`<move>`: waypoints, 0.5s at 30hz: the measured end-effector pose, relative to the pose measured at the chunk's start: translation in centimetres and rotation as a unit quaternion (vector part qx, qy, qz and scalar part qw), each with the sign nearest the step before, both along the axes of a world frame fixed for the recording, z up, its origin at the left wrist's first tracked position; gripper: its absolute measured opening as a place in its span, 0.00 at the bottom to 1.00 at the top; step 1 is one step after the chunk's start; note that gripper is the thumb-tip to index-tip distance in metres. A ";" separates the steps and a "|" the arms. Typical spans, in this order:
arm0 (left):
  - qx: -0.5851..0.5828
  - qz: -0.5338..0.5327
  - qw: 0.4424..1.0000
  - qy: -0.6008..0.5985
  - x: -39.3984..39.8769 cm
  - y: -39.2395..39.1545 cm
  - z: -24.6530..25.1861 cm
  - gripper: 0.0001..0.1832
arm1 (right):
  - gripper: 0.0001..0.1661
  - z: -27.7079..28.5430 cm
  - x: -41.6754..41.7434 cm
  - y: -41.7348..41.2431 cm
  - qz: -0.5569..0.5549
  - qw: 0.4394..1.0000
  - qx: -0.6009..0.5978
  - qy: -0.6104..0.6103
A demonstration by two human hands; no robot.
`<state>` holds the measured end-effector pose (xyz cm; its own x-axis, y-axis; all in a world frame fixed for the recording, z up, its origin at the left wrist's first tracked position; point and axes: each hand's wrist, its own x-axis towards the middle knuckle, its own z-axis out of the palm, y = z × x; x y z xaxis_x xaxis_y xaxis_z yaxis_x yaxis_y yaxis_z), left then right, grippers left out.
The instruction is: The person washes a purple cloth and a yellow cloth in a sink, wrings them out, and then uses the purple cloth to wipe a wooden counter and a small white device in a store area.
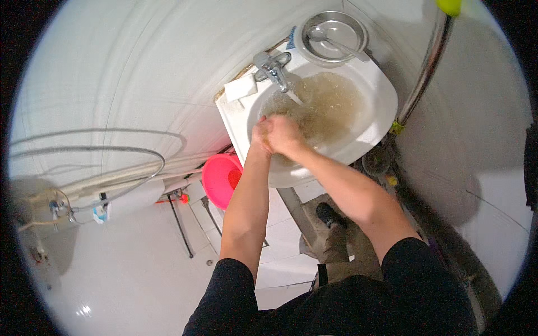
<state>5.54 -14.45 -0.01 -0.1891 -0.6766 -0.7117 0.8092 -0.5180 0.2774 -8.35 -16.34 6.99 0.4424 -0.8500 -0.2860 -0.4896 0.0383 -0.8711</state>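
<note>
My left hand (261, 138) and my right hand (285, 133) are pressed together over the near-left side of a white ceramic washbasin (384, 94). The right hand overlaps the left and is blurred; whether anything lies between the palms is hidden. Cloudy brown water (334, 105) with some bubbles stands in the bowl. From a chrome mixer tap (273, 71), a stream runs into it just beyond my hands. A white rectangular block (241, 88) rests on the rim left of the tap. To the right of the tap, a round metal bowl (336, 50) holds a metal spoon (334, 42).
A pink plastic bucket (216, 180) stands on the tiled floor left of the basin. A shower hose (157, 157) loops along the left wall. On the right, a metal pipe (424, 69) slopes beside the basin. My shoe (328, 213) is below the basin's front edge.
</note>
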 end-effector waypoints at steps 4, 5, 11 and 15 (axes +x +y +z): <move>-0.114 -0.059 0.991 0.025 2.0 2.5 0.2 0.19 | 0.16 3.9 -0.6 3.8 -0.030 0.994 -0.062 -0.081; -0.124 -0.056 0.991 0.003 0.9 2.7 1.4 0.19 | 0.16 4.6 -1.2 3.6 -0.034 0.993 -0.077 -0.086; -0.063 0.040 0.991 -0.112 -4.3 4.5 3.0 0.20 | 0.17 3.3 -2.6 2.7 -0.017 0.987 -0.120 -0.110; 0.014 0.107 0.957 -0.270 -7.3 5.0 3.6 0.20 | 0.15 0.5 -4.0 0.9 -0.029 0.994 -0.078 -0.077</move>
